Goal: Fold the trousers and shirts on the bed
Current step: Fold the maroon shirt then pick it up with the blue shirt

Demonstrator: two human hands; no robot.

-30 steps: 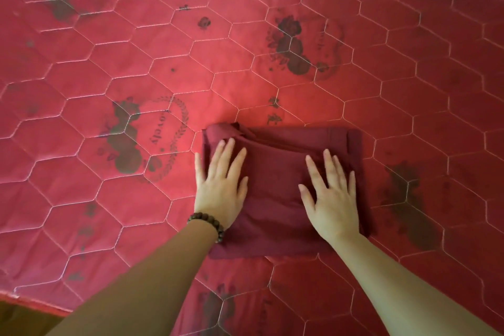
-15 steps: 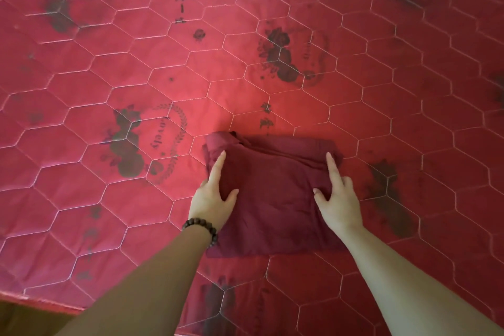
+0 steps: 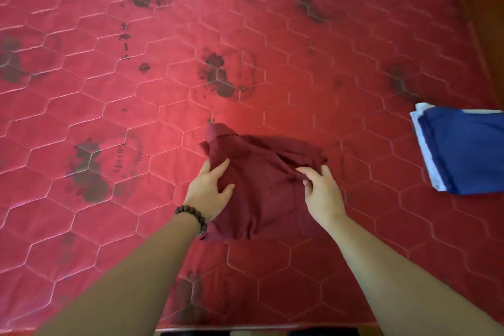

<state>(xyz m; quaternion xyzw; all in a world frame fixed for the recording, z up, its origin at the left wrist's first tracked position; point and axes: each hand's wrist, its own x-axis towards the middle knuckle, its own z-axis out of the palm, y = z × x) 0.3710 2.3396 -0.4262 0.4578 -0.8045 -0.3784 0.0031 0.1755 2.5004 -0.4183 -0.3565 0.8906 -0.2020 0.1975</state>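
A folded dark red garment [image 3: 264, 188] lies on the red quilted bed [image 3: 136, 106], near its front edge. My left hand [image 3: 210, 194] grips the garment's left side, thumb on top and fingers tucked under the cloth. My right hand [image 3: 321, 191] pinches its right edge, where the fabric bunches up and lifts off the bed. The far left corner of the garment stands slightly raised.
A folded blue garment [image 3: 463, 150] with a white layer under it lies at the right edge of the bed. A wooden bead bracelet [image 3: 195, 215] circles my left wrist. The bed's front edge [image 3: 245, 327] runs along the bottom.
Both hands went from pressing flat on the garment to gripping its sides. The garment's sides now lift and wrinkle. The view shifted, bringing the blue garment into sight.
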